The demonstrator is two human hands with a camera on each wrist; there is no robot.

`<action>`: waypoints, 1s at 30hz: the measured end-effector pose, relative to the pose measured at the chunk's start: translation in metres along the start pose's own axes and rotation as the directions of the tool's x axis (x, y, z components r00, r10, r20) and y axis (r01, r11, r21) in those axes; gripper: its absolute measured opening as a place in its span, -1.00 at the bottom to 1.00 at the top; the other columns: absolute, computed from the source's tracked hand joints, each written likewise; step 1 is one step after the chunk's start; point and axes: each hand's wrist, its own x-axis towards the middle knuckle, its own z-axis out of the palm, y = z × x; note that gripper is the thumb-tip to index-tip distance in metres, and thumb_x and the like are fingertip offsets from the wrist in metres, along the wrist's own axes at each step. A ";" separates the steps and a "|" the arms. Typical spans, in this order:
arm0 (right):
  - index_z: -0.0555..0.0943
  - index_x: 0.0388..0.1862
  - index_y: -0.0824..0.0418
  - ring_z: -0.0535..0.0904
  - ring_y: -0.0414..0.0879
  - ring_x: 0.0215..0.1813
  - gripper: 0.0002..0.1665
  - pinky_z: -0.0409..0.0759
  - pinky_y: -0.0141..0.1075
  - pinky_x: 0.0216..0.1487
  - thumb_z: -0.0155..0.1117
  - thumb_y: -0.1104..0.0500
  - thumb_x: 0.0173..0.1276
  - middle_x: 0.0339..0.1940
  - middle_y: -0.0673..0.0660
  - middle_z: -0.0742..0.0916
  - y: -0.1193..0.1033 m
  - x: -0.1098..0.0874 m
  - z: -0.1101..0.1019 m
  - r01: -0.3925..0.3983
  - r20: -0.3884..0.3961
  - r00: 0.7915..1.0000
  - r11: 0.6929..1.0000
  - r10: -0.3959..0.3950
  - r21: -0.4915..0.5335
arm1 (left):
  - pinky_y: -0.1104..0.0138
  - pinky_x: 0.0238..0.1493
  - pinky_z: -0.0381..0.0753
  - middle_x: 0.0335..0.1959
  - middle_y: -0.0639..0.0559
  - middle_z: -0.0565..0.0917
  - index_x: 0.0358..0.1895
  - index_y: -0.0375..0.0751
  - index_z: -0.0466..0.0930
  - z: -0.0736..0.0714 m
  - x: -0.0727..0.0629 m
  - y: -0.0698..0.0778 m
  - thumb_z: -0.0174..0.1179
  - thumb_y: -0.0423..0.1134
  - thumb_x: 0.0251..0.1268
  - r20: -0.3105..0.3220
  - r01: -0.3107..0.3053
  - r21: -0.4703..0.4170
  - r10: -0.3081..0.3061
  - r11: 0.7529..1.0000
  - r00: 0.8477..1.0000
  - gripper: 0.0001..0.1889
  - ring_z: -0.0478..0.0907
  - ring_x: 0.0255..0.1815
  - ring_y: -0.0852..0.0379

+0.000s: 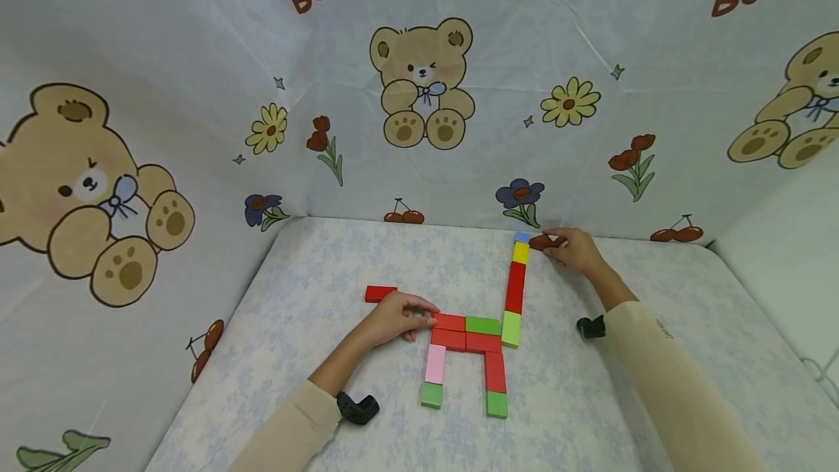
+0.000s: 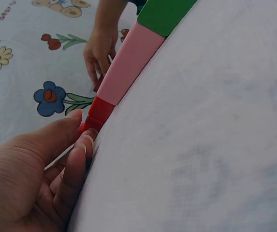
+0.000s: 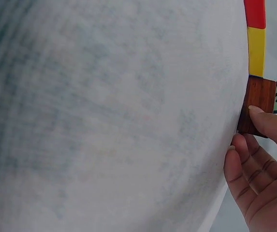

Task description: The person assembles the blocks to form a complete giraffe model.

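Near the back edge of the table my right hand (image 1: 578, 250) pinches a dark brown wooden block (image 3: 261, 94). The brown block meets the top of a column of a blue block (image 1: 522, 237), a yellow block (image 1: 520, 253), a long red block (image 1: 515, 288) and a light green block (image 1: 510, 329). My left hand (image 1: 392, 320) holds the left end of a red block (image 1: 449, 322) between thumb and fingertips. That block lies beside a green block (image 1: 482, 325), above two more red blocks (image 1: 483, 342). A pink block (image 2: 131, 65) is part of one leg below.
A loose red block (image 1: 380, 293) lies behind my left hand. Green blocks (image 1: 431, 395) end both legs of the flat figure. A white cloth (image 1: 328, 71) printed with bears hangs behind the pale table (image 1: 564, 399).
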 end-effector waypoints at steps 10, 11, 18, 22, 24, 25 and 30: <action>0.45 0.42 0.34 0.59 0.13 -0.21 -0.34 0.63 -0.30 -0.35 0.39 0.18 0.40 0.02 0.43 0.66 -0.005 -0.001 -0.002 -0.014 0.015 1.000 1.000 0.014 -0.006 | 0.31 -0.49 0.66 -0.34 0.03 0.71 0.00 0.03 0.78 -0.002 0.000 -0.001 0.42 -0.11 0.31 -0.002 -0.011 -0.009 0.011 1.000 1.000 -0.76 0.54 -0.64 0.15; 0.45 0.42 0.33 0.59 0.14 -0.19 -0.33 0.63 -0.30 -0.35 0.39 0.18 0.40 0.03 0.44 0.65 -0.005 -0.002 -0.002 -0.007 0.017 1.000 1.000 0.007 -0.008 | 0.31 -0.49 0.66 -0.34 0.03 0.72 0.00 0.03 0.79 -0.002 0.000 -0.001 0.42 -0.11 0.31 -0.003 -0.011 -0.009 0.011 1.000 1.000 -0.76 0.54 -0.64 0.15; 0.46 0.42 0.32 0.55 0.22 -0.06 -0.28 0.63 -0.13 -0.22 0.42 0.05 0.38 0.04 0.42 0.66 -0.008 -0.006 -0.005 0.013 0.026 1.000 0.998 -0.011 -0.068 | 0.32 -0.49 0.67 -0.29 0.05 0.72 0.01 0.02 0.78 -0.002 0.001 -0.002 0.42 -0.10 0.31 0.005 -0.014 -0.003 0.014 1.000 1.000 -0.76 0.55 -0.64 0.17; 0.49 0.41 0.27 0.55 0.25 0.02 -0.27 0.65 0.07 -0.10 0.38 -0.06 0.38 0.09 0.39 0.65 -0.013 -0.006 -0.007 0.066 -0.028 0.997 0.970 -0.075 -0.233 | 0.32 -0.49 0.66 -0.29 0.05 0.72 0.01 0.02 0.78 -0.002 0.001 0.000 0.41 -0.10 0.31 0.004 -0.025 0.006 0.025 1.000 1.000 -0.76 0.54 -0.65 0.17; 0.54 0.37 0.27 0.55 0.28 0.10 -0.35 0.64 0.16 -0.01 0.34 -0.04 0.41 0.13 0.39 0.64 -0.018 -0.006 -0.007 0.138 -0.049 0.986 0.940 -0.161 -0.311 | 0.31 -0.50 0.65 -0.30 0.05 0.72 0.00 0.03 0.78 -0.002 0.001 0.000 0.42 -0.11 0.31 0.001 -0.027 0.007 0.027 1.000 1.000 -0.77 0.54 -0.65 0.16; 0.57 0.34 0.27 0.53 0.30 0.14 -0.40 0.62 0.18 0.04 0.31 -0.01 0.43 0.15 0.39 0.64 -0.022 -0.006 -0.006 0.178 -0.050 0.977 0.923 -0.207 -0.341 | 0.31 -0.50 0.65 -0.30 0.05 0.72 -0.01 0.02 0.79 -0.002 0.001 0.000 0.42 -0.11 0.31 -0.001 -0.026 0.007 0.026 1.000 1.000 -0.77 0.54 -0.65 0.16; 0.66 0.24 0.28 0.48 0.38 0.25 -0.58 0.46 0.29 0.23 0.19 0.13 0.50 0.14 0.40 0.67 -0.040 -0.003 -0.002 0.330 -0.003 0.935 0.874 -0.355 -0.357 | 0.29 -0.49 0.67 -0.28 0.06 0.72 -0.01 0.04 0.79 -0.001 0.000 0.000 0.41 -0.13 0.31 -0.003 -0.033 0.001 0.033 0.999 0.999 -0.79 0.56 -0.64 0.14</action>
